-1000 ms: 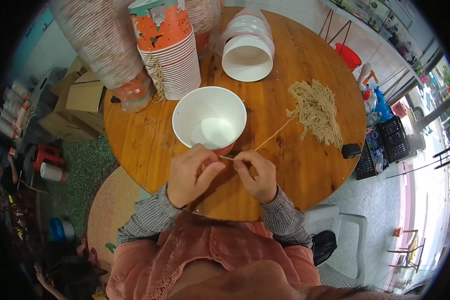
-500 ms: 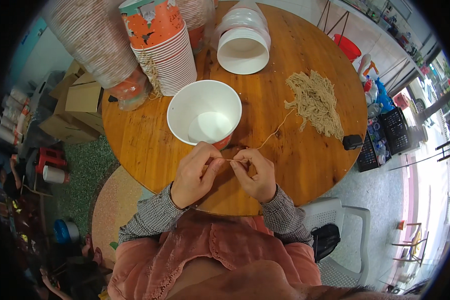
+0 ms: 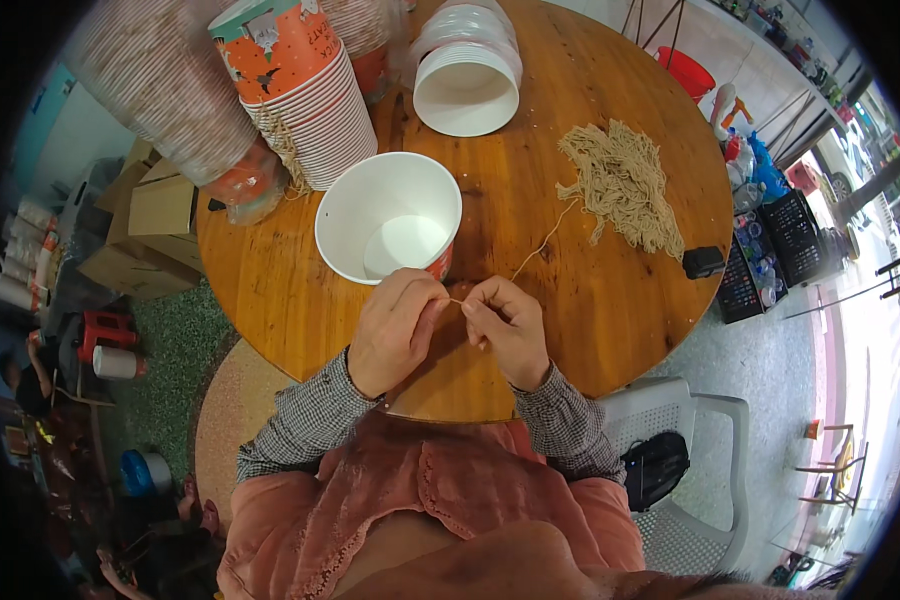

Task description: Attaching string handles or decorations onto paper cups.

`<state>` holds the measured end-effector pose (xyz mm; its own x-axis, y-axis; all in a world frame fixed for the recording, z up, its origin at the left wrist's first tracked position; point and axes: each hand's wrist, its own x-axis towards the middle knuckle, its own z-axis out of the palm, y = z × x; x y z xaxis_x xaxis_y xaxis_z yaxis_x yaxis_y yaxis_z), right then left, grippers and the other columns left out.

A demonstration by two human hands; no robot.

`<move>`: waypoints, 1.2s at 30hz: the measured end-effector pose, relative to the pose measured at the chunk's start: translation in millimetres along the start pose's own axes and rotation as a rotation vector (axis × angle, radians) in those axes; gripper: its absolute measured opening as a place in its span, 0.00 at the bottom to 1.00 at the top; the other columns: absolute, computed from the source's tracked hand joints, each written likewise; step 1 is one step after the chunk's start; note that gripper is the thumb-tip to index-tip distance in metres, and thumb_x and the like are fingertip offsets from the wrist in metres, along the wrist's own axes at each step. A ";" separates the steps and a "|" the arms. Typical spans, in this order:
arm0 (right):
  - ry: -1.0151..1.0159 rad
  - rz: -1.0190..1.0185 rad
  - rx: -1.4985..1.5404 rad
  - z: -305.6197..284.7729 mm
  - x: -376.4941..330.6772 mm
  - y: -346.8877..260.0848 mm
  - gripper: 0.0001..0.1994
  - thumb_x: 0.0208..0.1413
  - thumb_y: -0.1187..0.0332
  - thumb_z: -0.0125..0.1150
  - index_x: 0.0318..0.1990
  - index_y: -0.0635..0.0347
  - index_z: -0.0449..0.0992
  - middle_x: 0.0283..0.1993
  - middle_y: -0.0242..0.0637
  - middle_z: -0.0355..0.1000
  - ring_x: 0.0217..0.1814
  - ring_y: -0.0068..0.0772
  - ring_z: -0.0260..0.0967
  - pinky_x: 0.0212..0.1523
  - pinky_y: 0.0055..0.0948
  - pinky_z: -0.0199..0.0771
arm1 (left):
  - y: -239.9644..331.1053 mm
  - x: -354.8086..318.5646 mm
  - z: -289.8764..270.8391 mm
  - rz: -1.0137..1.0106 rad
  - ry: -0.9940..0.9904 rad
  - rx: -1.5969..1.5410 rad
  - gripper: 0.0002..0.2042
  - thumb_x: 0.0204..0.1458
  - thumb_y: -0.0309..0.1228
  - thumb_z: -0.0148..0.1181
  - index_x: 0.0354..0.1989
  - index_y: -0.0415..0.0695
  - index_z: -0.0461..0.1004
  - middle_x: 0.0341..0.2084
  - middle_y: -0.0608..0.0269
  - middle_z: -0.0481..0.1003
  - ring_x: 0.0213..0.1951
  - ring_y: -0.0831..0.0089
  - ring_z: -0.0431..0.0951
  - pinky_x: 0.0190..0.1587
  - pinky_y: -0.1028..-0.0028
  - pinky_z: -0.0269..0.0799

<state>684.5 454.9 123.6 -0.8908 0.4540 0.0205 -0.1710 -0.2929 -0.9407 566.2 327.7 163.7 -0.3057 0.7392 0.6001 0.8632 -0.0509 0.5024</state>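
The left hand (image 3: 390, 335) is narrowed to a pinch, thumb against bent fingers, on a thin string (image 3: 454, 300); the right hand (image 3: 507, 325) pinches the same string just beside it, its fingertips close together. Beyond the left hand stands a round, smooth white-walled paper tub (image 3: 388, 210), with red on its outer side; whether the hand touches it is unclear. Under both hands spreads a round, glossy table (image 3: 270, 290) of knotted brown wood. Farther beyond and right of the right hand lies a loose, fibrous heap (image 3: 625, 185) of tan strands. The string is tan and slender, short between the fingertips, then curving slackly from the right hand toward that heap.
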 end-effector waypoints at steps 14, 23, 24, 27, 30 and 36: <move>0.308 -0.445 -0.201 9.0 24.4 7.2 0.02 0.54 0.78 0.59 0.34 0.63 0.72 0.39 0.32 0.67 0.33 0.17 0.63 0.31 0.15 0.65 | -26.7 13.8 -13.6 -0.222 0.091 0.034 0.11 0.50 0.26 0.61 0.42 0.39 0.75 0.30 0.54 0.78 0.27 0.61 0.76 0.31 0.69 0.71; 0.273 -0.687 -0.490 44.8 28.2 -5.6 0.05 0.51 0.77 0.62 0.35 0.64 0.72 0.41 0.41 0.70 0.39 0.34 0.68 0.45 0.30 0.69 | -12.3 -3.0 -44.8 -0.507 0.053 -0.499 0.12 0.56 0.21 0.55 0.48 0.32 0.70 0.37 0.61 0.76 0.38 0.79 0.77 0.41 0.79 0.74; 0.279 -0.709 -0.509 46.5 28.8 -7.5 0.05 0.50 0.77 0.62 0.35 0.63 0.72 0.41 0.42 0.70 0.41 0.37 0.68 0.47 0.31 0.68 | -11.7 -3.3 -45.0 -0.507 0.055 -0.501 0.12 0.56 0.21 0.55 0.48 0.32 0.70 0.37 0.61 0.76 0.38 0.79 0.77 0.41 0.79 0.74; 0.308 -0.703 -0.520 49.1 30.8 -9.1 0.05 0.51 0.77 0.61 0.35 0.63 0.72 0.41 0.42 0.71 0.43 0.38 0.69 0.47 0.31 0.68 | -10.8 -4.3 -46.0 -0.445 0.042 -0.444 0.12 0.56 0.20 0.55 0.48 0.33 0.71 0.37 0.61 0.77 0.38 0.79 0.77 0.41 0.79 0.74; 0.316 -0.705 -0.524 50.8 32.7 -9.7 0.05 0.51 0.77 0.60 0.35 0.63 0.72 0.41 0.43 0.70 0.44 0.39 0.69 0.47 0.31 0.68 | -12.3 -8.2 -47.0 -0.427 0.040 -0.386 0.11 0.54 0.20 0.56 0.47 0.34 0.72 0.36 0.59 0.78 0.38 0.77 0.77 0.41 0.78 0.73; 0.322 -0.693 -0.503 53.3 32.5 -12.3 0.05 0.51 0.77 0.60 0.35 0.64 0.71 0.41 0.43 0.71 0.43 0.38 0.69 0.46 0.31 0.69 | -21.6 -17.3 -44.8 -0.405 0.020 -0.314 0.10 0.54 0.20 0.58 0.45 0.34 0.74 0.35 0.62 0.77 0.38 0.79 0.76 0.40 0.79 0.72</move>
<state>635.3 428.4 153.9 -0.4838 0.6266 0.6110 -0.3526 0.4994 -0.7914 534.8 285.9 170.3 -0.6008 0.7287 0.3286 0.5125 0.0357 0.8580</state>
